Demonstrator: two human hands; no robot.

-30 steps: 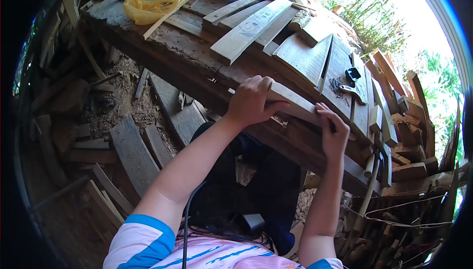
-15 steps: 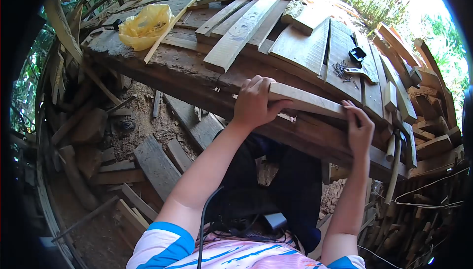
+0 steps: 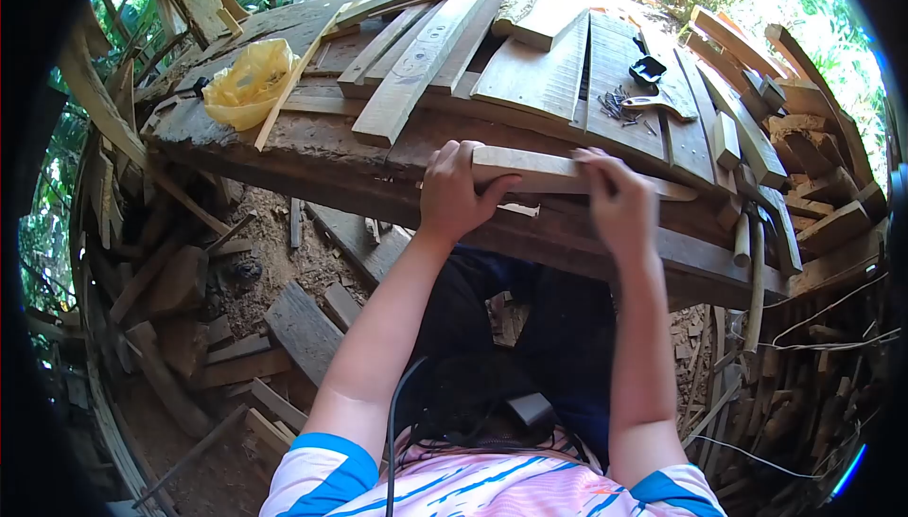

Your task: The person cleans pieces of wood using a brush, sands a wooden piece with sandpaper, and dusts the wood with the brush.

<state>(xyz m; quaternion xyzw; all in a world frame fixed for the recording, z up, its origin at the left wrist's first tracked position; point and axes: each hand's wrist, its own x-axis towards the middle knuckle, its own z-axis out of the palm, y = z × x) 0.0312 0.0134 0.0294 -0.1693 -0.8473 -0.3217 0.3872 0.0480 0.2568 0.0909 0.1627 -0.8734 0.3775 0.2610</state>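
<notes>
A pale wooden piece [image 3: 539, 171] with a tapered right end lies along the near edge of the workbench [image 3: 397, 162]. My left hand [image 3: 458, 192] is wrapped round its left end, thumb on the near side. My right hand [image 3: 619, 197], smeared by motion, is at the piece's middle, its fingers bent over the top; whether they grip it is unclear. Beyond the piece, a board with dark round marks [image 3: 416, 68] slants across the bench. A brush-like tool with a pale handle [image 3: 653, 104] lies beside some nails [image 3: 617, 105] and a small black container [image 3: 648, 70].
A yellow plastic bag [image 3: 248, 87] sits at the bench's left end beside a thin strip [image 3: 298, 77]. Tool handles [image 3: 755, 280] hang over the right edge. Scrap boards [image 3: 303, 328] and shavings cover the ground at left; stacked offcuts [image 3: 818, 195] stand at right.
My right hand has slid left along the wooden piece from its right end, uncovering the tapered tip. My left hand still holds the left end. The camera view has shifted.
</notes>
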